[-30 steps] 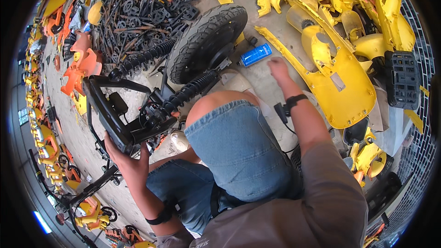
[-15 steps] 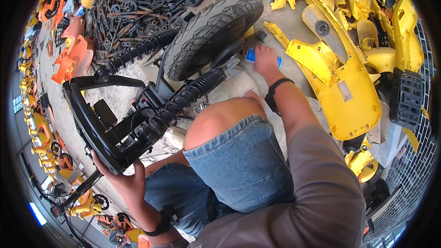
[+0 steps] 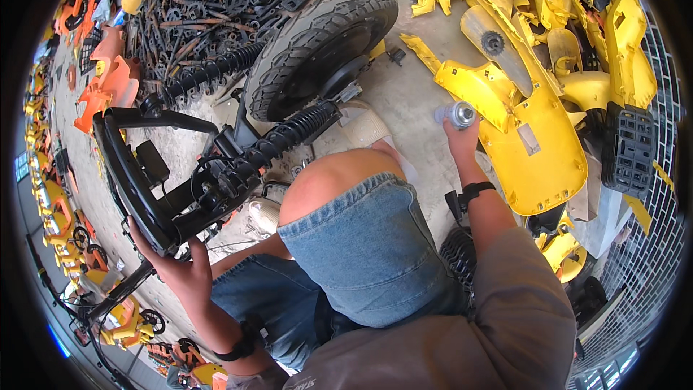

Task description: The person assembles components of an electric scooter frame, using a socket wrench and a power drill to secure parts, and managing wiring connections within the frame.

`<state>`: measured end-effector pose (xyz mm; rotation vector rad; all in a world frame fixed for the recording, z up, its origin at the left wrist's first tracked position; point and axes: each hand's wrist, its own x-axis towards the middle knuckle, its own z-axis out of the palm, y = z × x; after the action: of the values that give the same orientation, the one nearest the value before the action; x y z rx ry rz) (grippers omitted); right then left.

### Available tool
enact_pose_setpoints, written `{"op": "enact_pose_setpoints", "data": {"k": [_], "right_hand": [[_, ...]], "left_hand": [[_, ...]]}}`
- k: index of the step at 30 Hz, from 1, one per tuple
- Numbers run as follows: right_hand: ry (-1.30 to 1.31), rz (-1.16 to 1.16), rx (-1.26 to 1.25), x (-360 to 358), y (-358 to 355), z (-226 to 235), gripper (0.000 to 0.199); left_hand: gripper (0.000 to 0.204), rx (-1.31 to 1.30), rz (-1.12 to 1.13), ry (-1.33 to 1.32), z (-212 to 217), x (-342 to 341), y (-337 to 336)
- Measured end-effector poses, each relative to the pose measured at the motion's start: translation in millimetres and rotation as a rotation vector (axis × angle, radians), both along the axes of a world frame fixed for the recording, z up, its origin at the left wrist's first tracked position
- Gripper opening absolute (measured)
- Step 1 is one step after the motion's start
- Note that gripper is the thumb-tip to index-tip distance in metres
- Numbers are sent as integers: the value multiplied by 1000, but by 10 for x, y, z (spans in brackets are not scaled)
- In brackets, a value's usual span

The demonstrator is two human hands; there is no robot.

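Two things at hand: grips a silvery can (image 3: pixel 456 113) in the right hand (image 3: pixel 463 139), with fingers wrapped around it, just left of a yellow panel (image 3: pixel 552 162) and well apart from the tyre (image 3: pixel 285 54); cups the near end of a black frame (image 3: pixel 132 184) in the left hand (image 3: pixel 177 274), with thumb and fingers spread about it; faces a heap of dark metal parts (image 3: pixel 206 22) left of the tyre.

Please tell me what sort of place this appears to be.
Probably a workshop or warehouse where scooters are repaired or taken apart: yellow and orange two-wheelers line the left side, a heap of dark metal parts covers the floor, and loose yellow body panels lie piled at right.
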<state>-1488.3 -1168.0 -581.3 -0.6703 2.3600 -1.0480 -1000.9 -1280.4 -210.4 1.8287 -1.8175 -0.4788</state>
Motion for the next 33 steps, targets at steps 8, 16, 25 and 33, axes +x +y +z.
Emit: {"op": "enact_pose_setpoints", "data": {"k": [8,16,25,33], "right_hand": [[-86,-288,-63,229,51,-200,71],[-919,15,406,639,-213,-229,59],[187,516,515,498,-1630,-536,43],[254,400,798,573,-2238,-443,32]], "left_hand": [[87,-89,-13,-49,-52,-2,-37],[81,-160,4,-82,-108,33,-29],[36,-577,105,-347,-555,298,-39],[39,-622,157,-302,-638,368,33]]}}
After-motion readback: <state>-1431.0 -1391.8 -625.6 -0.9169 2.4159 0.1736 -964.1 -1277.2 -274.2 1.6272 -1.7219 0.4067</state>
